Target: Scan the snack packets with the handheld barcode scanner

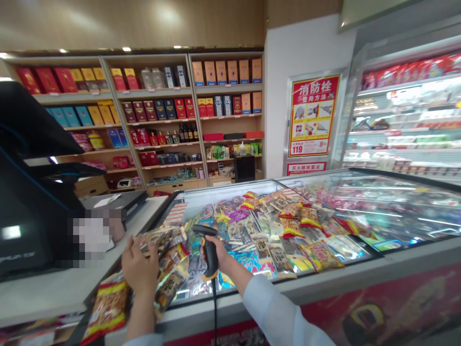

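Note:
My right hand (220, 254) is wrapped around the handle of a black and orange barcode scanner (209, 250), its head aimed left over the snack packets. Its cable (215, 312) hangs down past the counter edge. My left hand (139, 269) grips a brownish snack packet (163, 236) and lifts it from the pile. Many small snack packets (273, 230) are spread across the glass lid of a chest freezer (378, 211).
A black checkout monitor (32, 192) stands on the white counter (54, 288) to the left. A red and yellow snack bag (110, 305) lies at the counter's front. Wooden shelves of boxes and bottles (158, 120) line the back wall. An open chiller (406, 110) stands at right.

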`<state>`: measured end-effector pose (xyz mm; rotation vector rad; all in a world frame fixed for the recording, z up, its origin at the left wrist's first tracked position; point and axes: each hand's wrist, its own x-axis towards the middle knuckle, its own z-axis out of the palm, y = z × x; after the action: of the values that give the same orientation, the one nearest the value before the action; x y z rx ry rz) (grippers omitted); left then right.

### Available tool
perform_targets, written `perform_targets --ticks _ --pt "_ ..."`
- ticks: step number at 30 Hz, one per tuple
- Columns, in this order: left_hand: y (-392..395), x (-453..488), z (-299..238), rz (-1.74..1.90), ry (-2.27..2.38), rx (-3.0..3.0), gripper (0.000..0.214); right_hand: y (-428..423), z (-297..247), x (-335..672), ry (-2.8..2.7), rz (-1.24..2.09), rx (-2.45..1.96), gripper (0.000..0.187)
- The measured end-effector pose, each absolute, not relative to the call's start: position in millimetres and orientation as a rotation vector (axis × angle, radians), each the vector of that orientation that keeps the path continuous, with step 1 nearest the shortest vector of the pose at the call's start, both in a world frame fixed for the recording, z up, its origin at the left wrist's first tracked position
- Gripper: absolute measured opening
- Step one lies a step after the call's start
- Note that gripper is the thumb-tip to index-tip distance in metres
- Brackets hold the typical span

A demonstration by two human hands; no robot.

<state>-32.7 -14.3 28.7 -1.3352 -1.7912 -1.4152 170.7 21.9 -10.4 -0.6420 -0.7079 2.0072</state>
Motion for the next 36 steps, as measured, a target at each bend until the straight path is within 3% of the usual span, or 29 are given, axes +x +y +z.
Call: perform_targets --ticks 8,14,23,36 --pt "-20.7 -40.1 22.2 -1.061 -1.858 -1.645 0.051 10.5 12.2 179.5 -0.668 2.004 -0.593 0.033" --pt "-22.8 -18.5 52.0 -1.157 -1.745 -1.606 0.054 -0.1 58.4 219.1 -0.772 1.880 -0.485 0.027" --pt "-13.5 94.8 66.7 -1.240 -1.587 -1.799 0.043 -16.7 107.4 332.3 -0.851 1.571 -0.568 0.024" --pt "15.4 226.5 69.3 -1.217 -1.503 -2.143 0.039 -19.9 80.2 462.4 -0.719 1.391 -0.717 0.027"
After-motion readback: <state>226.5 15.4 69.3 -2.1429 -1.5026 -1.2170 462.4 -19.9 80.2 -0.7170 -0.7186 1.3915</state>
